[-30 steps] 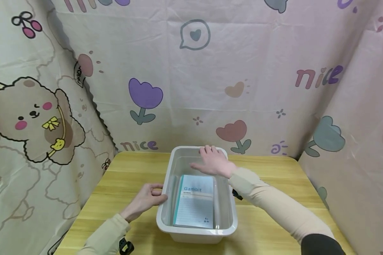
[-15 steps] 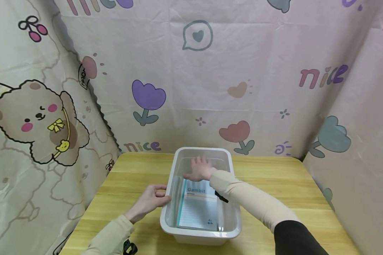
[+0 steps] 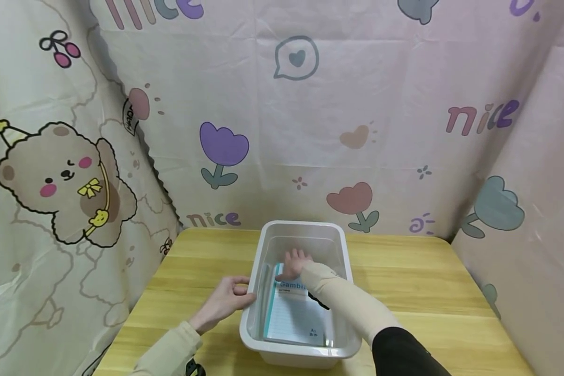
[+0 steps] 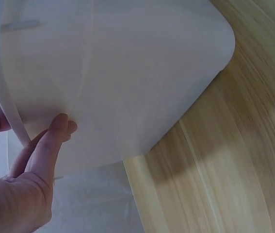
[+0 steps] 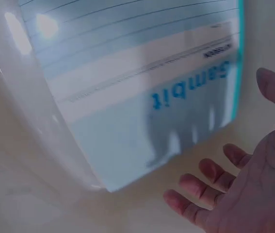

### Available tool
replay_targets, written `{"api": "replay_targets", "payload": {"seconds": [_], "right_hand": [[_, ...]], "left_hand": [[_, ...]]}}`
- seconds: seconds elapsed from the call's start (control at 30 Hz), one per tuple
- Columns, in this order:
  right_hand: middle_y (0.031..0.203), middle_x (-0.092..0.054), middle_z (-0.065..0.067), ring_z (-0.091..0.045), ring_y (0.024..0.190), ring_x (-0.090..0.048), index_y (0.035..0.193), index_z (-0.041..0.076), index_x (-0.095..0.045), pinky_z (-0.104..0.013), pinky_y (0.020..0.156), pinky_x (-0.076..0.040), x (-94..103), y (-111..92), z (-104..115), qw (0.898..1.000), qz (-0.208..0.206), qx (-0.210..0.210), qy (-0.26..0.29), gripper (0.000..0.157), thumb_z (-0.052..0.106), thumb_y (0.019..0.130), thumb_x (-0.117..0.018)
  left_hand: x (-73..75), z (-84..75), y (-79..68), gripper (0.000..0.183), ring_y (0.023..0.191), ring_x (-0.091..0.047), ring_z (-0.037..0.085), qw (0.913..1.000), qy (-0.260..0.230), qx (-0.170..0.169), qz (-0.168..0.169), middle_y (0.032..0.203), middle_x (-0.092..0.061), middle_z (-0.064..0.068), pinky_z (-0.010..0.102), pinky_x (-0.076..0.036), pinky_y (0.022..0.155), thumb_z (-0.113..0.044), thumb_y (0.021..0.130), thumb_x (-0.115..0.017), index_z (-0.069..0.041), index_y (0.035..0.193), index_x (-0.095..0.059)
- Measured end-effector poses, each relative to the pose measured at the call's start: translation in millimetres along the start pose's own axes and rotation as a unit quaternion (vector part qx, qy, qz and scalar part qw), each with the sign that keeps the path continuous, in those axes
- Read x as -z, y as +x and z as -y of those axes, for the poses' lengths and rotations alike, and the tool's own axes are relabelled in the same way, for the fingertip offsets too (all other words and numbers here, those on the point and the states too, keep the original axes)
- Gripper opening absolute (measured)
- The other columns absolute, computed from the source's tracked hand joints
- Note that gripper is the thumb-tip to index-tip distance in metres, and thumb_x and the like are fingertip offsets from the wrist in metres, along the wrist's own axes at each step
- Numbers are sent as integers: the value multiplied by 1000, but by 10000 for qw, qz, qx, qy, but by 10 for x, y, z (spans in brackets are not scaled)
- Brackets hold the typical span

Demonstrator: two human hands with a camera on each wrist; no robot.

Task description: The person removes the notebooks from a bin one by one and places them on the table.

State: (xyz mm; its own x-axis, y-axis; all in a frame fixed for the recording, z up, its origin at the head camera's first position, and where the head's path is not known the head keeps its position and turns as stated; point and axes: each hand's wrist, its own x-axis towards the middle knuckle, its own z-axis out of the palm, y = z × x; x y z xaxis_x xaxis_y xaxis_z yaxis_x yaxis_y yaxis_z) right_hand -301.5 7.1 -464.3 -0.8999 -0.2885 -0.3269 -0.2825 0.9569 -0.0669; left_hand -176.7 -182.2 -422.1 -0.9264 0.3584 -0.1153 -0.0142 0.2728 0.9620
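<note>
A pale grey-white plastic basin stands on the wooden table, holding a light blue "Gambit" notebook flat inside. My left hand pinches the basin's left rim; in the left wrist view its fingers press against the outer wall below the lip. Inside the basin, my right hand is spread over the notebook's far end. The right wrist view shows that hand with fingers apart beside the notebook's top edge, a shadow falling across the cover, and nothing held.
The wooden table extends left and right of the basin. Patterned cloth hangs behind it and along both sides. A dark strap device sits at the left wrist.
My right hand has moved from the basin's far right rim down and left into the basin, over the notebook. The left hand keeps its place at the rim. The head view has shifted slightly.
</note>
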Motion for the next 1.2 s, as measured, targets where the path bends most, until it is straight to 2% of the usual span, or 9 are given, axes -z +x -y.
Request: {"api": "replay_targets", "payload": {"seconds": [0.17, 0.37, 0.6, 0.7, 0.8, 0.97, 1.2], "right_hand": [[146, -24, -14, -30, 136, -21, 138, 9, -26, -46, 111, -23, -145, 75, -38, 9997, 70, -111, 188, 89, 61, 73, -56], [142, -30, -12, -28, 132, -27, 133, 9, -33, -45, 109, -27, -336, 169, -70, 9995, -160, -214, 153, 90, 66, 68, -57], [137, -35, -12, -27, 128, -32, 132, 6, -36, -45, 106, -31, -396, 198, -69, 9993, -316, -185, 53, 91, 68, 68, -56], [139, -33, -11, -25, 129, -30, 134, 7, -34, -43, 105, -32, -414, 235, -63, 9995, -257, -132, -159, 92, 71, 70, -50], [137, -36, -8, -23, 127, -33, 131, 8, -36, -41, 103, -34, -440, 258, -69, 9988, -378, -133, -275, 91, 72, 68, -49], [123, -45, -5, -19, 111, -41, 121, 10, -42, -39, 94, -40, -483, 293, -75, 9953, -738, -146, -608, 86, 74, 64, -48], [108, -49, -4, -17, 99, -45, 114, 10, -45, -36, 86, -42, -540, 339, -58, 9902, -988, -55, -989, 84, 76, 63, -44]], "left_hand": [[-11, 0, -1, 50, 87, -66, 20, 10000, -25, 28, -15, 96, -68, 19, 33, -56, 75, -12, 82, -58, 13, 122, -40], [-33, 11, -2, 49, 86, -66, 19, 9999, -111, 72, -6, 97, -67, 20, 32, -56, 74, -11, 83, -57, 13, 122, -40], [-37, 21, -7, 50, 86, -66, 19, 9999, -138, 60, -26, 97, -67, 20, 31, -57, 72, -11, 84, -57, 13, 124, -39], [-23, 11, -13, 52, 86, -66, 19, 9999, -123, 78, -84, 97, -67, 19, 32, -57, 72, -13, 83, -58, 12, 124, -39], [-23, 4, -17, 52, 86, -66, 20, 9998, -102, 88, -136, 97, -67, 19, 32, -57, 73, -13, 82, -58, 11, 124, -40], [-33, 0, -9, 51, 86, -66, 19, 9998, 40, 83, -196, 96, -68, 18, 31, -57, 73, -13, 82, -58, 10, 124, -41], [-43, -5, -7, 50, 86, -66, 19, 9994, 138, 114, -286, 96, -68, 18, 31, -56, 73, -12, 81, -58, 10, 123, -41]]}}
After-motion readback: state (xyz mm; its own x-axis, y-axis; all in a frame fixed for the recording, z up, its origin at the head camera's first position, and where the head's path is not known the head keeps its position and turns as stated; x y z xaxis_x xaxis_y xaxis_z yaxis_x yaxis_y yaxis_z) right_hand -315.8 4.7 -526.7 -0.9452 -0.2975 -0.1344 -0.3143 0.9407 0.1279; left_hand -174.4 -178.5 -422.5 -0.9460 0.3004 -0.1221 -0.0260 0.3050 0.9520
